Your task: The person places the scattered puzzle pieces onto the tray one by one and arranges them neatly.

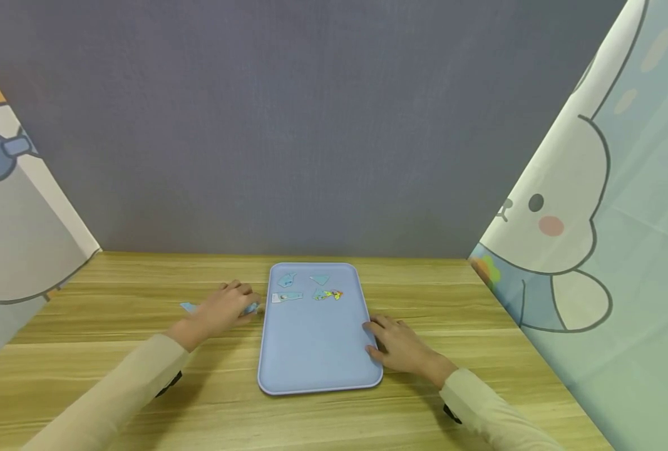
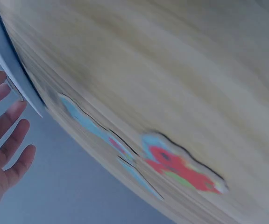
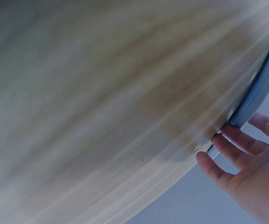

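A pale blue tray (image 1: 318, 351) lies on the wooden table with several cut, printed puzzle pieces (image 1: 287, 297) in its far half. Just left of the tray, my left hand (image 1: 223, 311) pinches a light-blue puzzle piece (image 1: 251, 308) between fingertips and thumb; its thin edge shows in the left wrist view near the tray's rim. More pieces lie on the table by this hand, among them a red-and-blue piece (image 2: 183, 165) and a long blue piece (image 2: 95, 125). My right hand (image 1: 404, 347) rests on the tray's right rim, fingers loosely bent, holding nothing up.
The wooden table (image 1: 311, 419) runs back to a dark grey panel (image 1: 288, 125). Cartoon-printed fabric (image 1: 638, 263) stands at the right, and similar fabric (image 1: 29, 238) at the left.
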Tool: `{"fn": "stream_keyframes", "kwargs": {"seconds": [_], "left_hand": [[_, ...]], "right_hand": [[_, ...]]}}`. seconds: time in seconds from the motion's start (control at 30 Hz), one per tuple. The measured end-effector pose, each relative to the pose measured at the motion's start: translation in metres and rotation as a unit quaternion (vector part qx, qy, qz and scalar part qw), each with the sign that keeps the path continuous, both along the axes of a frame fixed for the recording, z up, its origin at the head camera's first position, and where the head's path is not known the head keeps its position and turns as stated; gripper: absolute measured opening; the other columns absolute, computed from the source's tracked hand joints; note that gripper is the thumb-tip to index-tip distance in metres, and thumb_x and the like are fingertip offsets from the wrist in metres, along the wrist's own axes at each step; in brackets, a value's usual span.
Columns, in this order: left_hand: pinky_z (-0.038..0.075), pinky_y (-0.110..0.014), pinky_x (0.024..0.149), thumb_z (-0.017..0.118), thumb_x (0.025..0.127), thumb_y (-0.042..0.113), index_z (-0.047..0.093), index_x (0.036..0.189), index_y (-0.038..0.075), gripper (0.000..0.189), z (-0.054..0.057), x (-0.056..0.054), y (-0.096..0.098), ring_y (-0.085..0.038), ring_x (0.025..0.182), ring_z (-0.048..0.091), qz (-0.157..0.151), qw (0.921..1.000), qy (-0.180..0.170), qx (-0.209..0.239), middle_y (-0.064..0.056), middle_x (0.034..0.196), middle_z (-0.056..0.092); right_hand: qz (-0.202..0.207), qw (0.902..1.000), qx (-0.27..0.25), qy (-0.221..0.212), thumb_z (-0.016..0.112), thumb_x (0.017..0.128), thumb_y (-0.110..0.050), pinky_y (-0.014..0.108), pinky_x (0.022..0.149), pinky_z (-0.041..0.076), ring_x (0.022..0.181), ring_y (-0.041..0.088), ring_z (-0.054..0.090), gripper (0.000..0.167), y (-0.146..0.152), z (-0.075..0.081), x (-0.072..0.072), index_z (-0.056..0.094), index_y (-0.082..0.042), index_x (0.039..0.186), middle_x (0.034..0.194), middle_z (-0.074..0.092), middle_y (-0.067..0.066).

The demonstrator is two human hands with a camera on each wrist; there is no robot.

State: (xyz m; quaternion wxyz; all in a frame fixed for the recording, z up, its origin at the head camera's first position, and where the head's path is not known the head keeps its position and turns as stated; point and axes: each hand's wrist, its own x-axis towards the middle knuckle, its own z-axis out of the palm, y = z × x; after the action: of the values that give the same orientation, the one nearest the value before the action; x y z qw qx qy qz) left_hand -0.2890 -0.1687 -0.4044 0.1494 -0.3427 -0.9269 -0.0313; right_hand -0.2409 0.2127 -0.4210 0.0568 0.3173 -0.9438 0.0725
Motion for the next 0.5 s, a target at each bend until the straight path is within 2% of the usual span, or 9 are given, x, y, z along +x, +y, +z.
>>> {"fn": "stream_keyframes", "kwargs": {"seconds": [0.23,0.5], "left_hand": [[0.050,-0.048,0.078,0.070,0.079,0.019,0.066,0.099,0.012,0.021,-0.001,0.000,0.018,-0.027,0.089,0.059,-0.034,0.9989,0.032,0.009,-0.006,0.095,0.065],[0.050,-0.043,0.076,0.070,0.079,0.018,0.067,0.099,0.013,0.020,-0.001,0.000,0.036,-0.022,0.083,0.057,-0.053,0.9979,0.034,0.012,-0.003,0.088,0.063]], "right_hand": [[-0.001,1.0000,0.005,0.007,0.059,0.087,-0.028,0.053,0.086,0.045,0.112,0.029,0.052,0.043,-0.001,-0.001,-0.001,0.055,-0.004,0.122,0.123,0.052,0.015],[-0.001,1.0000,0.009,0.002,0.058,0.087,-0.029,0.053,0.087,0.044,0.112,0.030,0.052,0.043,-0.001,-0.002,-0.002,0.054,-0.004,0.122,0.123,0.052,0.015]]}}
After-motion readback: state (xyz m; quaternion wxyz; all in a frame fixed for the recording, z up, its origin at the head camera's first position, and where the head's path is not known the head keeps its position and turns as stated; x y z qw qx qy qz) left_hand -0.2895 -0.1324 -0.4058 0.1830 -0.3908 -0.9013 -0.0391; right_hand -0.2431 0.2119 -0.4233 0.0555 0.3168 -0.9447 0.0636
